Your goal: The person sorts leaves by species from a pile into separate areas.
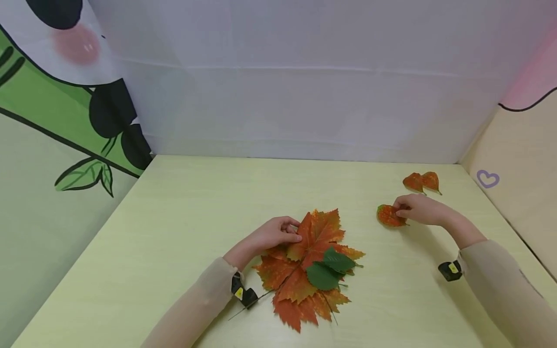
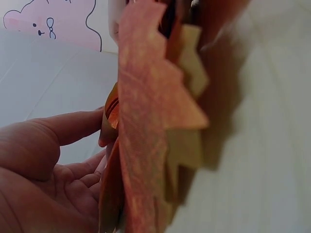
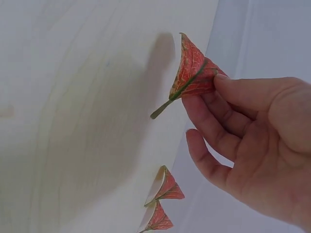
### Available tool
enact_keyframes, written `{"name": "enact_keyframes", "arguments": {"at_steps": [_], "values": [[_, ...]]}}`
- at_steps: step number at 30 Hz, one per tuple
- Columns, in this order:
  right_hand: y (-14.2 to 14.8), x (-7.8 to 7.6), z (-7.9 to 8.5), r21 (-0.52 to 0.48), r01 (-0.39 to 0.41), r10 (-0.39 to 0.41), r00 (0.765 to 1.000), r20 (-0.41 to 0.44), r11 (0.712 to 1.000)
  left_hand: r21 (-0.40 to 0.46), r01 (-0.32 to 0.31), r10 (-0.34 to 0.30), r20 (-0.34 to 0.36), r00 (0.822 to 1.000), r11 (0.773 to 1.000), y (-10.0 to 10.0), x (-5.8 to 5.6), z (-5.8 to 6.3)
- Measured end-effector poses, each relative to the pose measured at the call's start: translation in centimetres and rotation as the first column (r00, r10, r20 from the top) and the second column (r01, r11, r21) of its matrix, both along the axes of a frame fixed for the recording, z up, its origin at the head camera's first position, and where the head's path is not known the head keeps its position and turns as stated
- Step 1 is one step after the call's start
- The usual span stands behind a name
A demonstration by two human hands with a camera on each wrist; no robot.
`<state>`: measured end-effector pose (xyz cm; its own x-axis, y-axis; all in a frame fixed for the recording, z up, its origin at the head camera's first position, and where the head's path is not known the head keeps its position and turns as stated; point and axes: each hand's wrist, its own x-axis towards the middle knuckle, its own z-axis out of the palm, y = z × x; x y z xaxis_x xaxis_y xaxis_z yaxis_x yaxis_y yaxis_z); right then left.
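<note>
My left hand (image 1: 278,233) grips the upper left edge of a bunch of orange maple leaves (image 1: 300,280); in the left wrist view the thumb presses on a leaf (image 2: 146,97). Two green leaves (image 1: 324,276) lie on top of the bunch, toward its right side. Over at the right, my right hand (image 1: 419,209) pinches a small red-orange leaf (image 1: 389,216) between thumb and fingers. In the right wrist view this leaf (image 3: 194,73) is held above the table, its green stem pointing down and left.
Two more small red-orange leaves (image 1: 422,181) lie side by side near the table's back right corner, beyond my right hand. The pale table (image 1: 196,193) meets a white backdrop (image 1: 304,96) behind and printed panels at both sides.
</note>
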<state>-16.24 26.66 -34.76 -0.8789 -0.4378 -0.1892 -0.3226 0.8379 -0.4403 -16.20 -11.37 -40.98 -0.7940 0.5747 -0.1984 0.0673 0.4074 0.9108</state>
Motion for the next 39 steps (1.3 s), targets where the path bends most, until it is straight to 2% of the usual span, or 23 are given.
{"name": "enact_keyframes", "arguments": {"at_steps": [10,15,25,31,39], "values": [[1.1,-2.1,-0.2,0.02,0.119,-0.117,0.99,-0.083,0.993,-0.005,-0.002,0.002,-0.001,1.0,1.0,0.0,0.0,0.1],[2.0,-3.2,-0.6,-0.007,0.178,-0.178,0.98,-0.085,0.984,-0.001,-0.002,0.002,-0.009,1.0,1.0,0.0,-0.2,0.2],[3.4,-4.8,-1.5,-0.037,0.294,-0.296,0.948,-0.115,0.955,-0.001,0.004,-0.004,-0.004,1.0,1.0,0.1,-0.2,-0.3],[3.7,-4.8,-1.8,-0.06,0.381,-0.386,0.913,-0.131,0.923,-0.002,0.011,-0.011,-0.002,1.0,1.0,-0.2,0.2,0.0],[4.4,-4.5,-3.4,-0.108,0.488,-0.499,0.851,-0.163,0.866,-0.003,0.021,-0.021,0.001,1.0,1.0,-0.6,0.6,-0.1]]}}
